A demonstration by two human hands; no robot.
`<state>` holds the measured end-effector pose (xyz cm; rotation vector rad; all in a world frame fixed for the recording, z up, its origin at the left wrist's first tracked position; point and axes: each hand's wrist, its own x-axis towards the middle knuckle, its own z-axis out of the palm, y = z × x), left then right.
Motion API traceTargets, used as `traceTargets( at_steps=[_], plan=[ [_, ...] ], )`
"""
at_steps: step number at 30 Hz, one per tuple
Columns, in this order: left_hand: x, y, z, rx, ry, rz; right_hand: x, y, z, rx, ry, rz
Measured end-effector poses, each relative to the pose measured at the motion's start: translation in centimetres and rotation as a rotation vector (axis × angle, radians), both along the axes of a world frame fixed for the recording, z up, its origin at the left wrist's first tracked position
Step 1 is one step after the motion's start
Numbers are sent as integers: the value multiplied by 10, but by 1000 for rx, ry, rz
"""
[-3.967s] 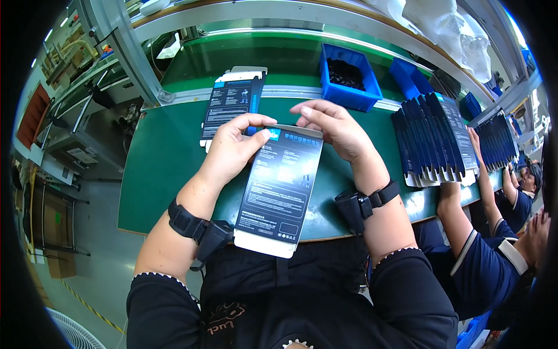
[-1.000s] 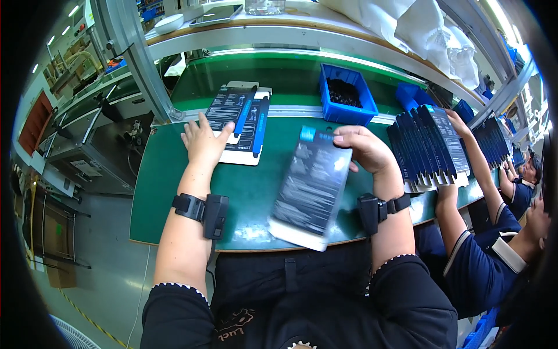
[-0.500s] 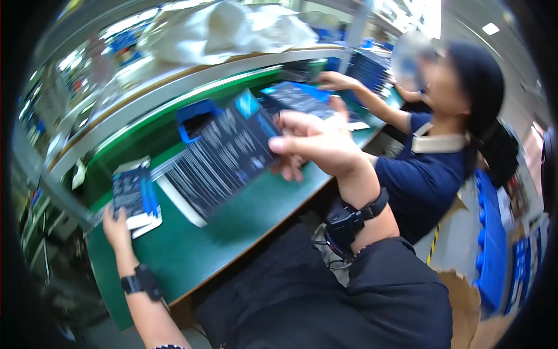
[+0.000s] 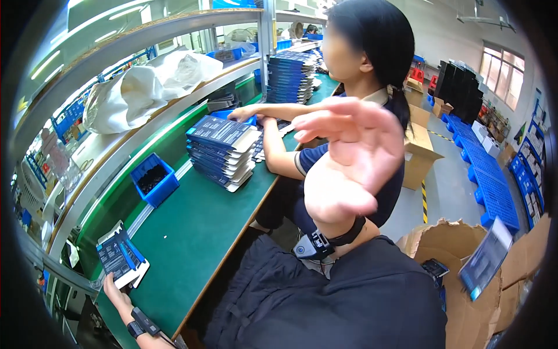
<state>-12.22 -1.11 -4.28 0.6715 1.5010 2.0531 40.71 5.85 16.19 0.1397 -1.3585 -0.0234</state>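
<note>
My left hand (image 4: 118, 298) is at the left end of the bench, with its fingers at the lower edge of a few flattened dark blue printed boxes (image 4: 119, 256) and partly hidden by them. It appears to hold them at that edge. My right hand (image 4: 363, 157) is raised in front of the seated co-worker, palm showing, fingers apart, nothing in it. To its lower right, a single flattened box (image 4: 487, 257), blurred by motion, is in the air above a large open brown carton (image 4: 447, 238). Inside that carton some dark boxes (image 4: 435, 267) show.
A blue bin (image 4: 154, 180) of small black parts stands on the green bench (image 4: 192, 227). Beyond it is a stack of flattened boxes (image 4: 221, 145). The co-worker (image 4: 366, 52) reaches over the bench. A shelf with white plastic wrap (image 4: 133, 99) runs along the back. Blue pallets (image 4: 482, 180) lie at right.
My right hand has let go of the flattened box, which is now in the air at the right. My view has swung right. My left hand stays by its boxes.
</note>
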Motion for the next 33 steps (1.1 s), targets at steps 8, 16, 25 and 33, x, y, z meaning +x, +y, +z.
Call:
traceTargets(
  at_steps=[8,16,25,33],
  plan=[
    [-3,6,0,238,-311,-273,-71,35,-28,-540,-248,-115],
    [48,3,32,119,-510,-409,-192,173,-68,-711,-763,-200],
    [97,13,53,36,-520,-506,-302,269,-130,-758,-1288,-436],
    [107,16,51,-59,-540,-615,-301,265,-137,-913,-1156,-326]
  ],
)
